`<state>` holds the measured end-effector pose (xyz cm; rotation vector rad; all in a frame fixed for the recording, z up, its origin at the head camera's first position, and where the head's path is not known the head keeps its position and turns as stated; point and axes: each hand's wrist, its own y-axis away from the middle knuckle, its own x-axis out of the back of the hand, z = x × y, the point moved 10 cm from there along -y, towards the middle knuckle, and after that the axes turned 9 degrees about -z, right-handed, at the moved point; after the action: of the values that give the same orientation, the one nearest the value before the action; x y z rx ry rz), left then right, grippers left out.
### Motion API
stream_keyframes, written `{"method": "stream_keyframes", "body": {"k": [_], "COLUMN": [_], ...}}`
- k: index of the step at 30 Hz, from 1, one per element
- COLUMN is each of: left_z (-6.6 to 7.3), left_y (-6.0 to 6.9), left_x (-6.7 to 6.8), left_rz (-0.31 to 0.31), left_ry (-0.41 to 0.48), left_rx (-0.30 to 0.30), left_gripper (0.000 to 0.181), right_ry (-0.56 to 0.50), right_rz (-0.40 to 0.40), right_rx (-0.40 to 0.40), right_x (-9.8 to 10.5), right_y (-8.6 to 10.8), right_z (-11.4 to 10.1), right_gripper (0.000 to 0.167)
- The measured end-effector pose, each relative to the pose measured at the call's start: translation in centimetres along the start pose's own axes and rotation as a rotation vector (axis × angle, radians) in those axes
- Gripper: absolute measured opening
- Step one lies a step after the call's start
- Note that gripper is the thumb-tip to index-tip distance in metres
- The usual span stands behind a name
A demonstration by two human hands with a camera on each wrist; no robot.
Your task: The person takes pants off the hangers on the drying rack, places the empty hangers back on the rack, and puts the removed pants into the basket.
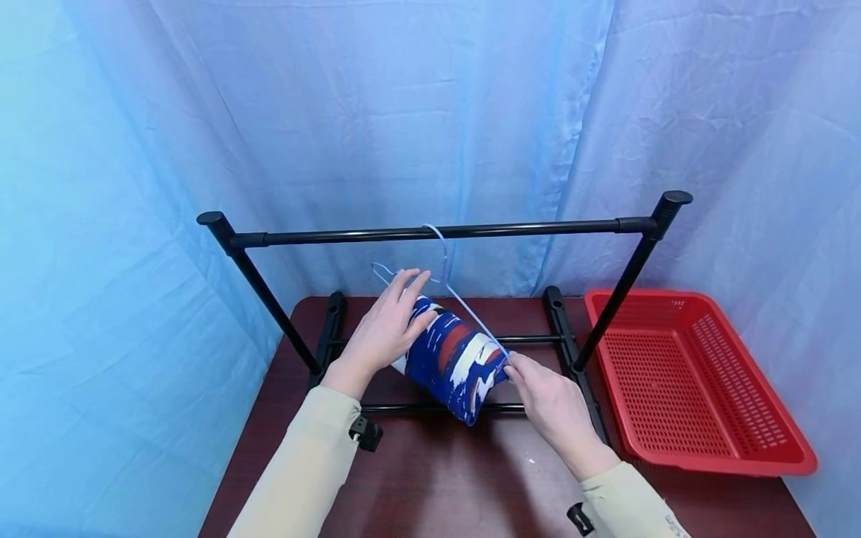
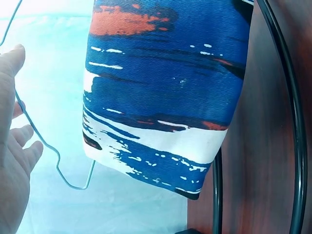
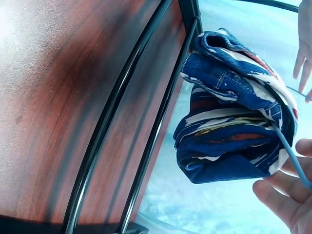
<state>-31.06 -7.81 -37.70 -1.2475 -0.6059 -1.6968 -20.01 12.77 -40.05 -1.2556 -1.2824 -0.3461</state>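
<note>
A light blue wire clothes hanger (image 1: 471, 310) hooks over the black rack's top bar. Folded over it hangs a blue, red and white printed garment (image 1: 447, 359), its stitched, bunched edges showing in the right wrist view (image 3: 229, 112); its exact kind is unclear. My right hand (image 1: 554, 403) pinches the hanger's lower right corner beside the cloth. My left hand (image 1: 383, 329) is at the garment's upper left, fingers extended near the hanger's left arm. In the left wrist view, the hanger wire (image 2: 41, 139) passes behind that hand's fingers (image 2: 22, 141).
The black metal rack (image 1: 336, 237) stands on a dark red-brown wooden table (image 1: 430, 463), its lower rails beneath the garment. To the right sits a red perforated plastic basket (image 1: 740, 366). Light blue curtains (image 1: 377, 112) surround the table's back and sides.
</note>
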Motion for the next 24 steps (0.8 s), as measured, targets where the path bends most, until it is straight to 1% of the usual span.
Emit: {"method": "stream_keyframes", "body": {"k": [7,16,19,24], "left_z": [0.0,-0.1,-0.1,-0.1], "left_y": [0.0,-0.1,-0.1,-0.1], "left_x": [0.2,0.4,0.5,0.7], "left_rz": [0.029,0.061,0.067,0.083], "left_ry": [0.006,-0.005,-0.017,-0.031], "left_rx": [-0.017,-0.006,-0.009,-0.01], "left_gripper": [0.063,0.057,0.054,0.053], "right_ry": [-0.021,-0.059,-0.068,-0.053], "right_rz": [0.0,-0.01,-0.011,0.005], "right_rx": [-0.014,-0.034,-0.03,-0.017], "right_x": [-0.2,-0.4,-0.4,-0.1], "right_y": [0.0,0.2,0.2,0.1], "right_z": [0.2,1.0,1.2,1.2], "right_gripper": [0.026,0.026,0.027,0.027]}}
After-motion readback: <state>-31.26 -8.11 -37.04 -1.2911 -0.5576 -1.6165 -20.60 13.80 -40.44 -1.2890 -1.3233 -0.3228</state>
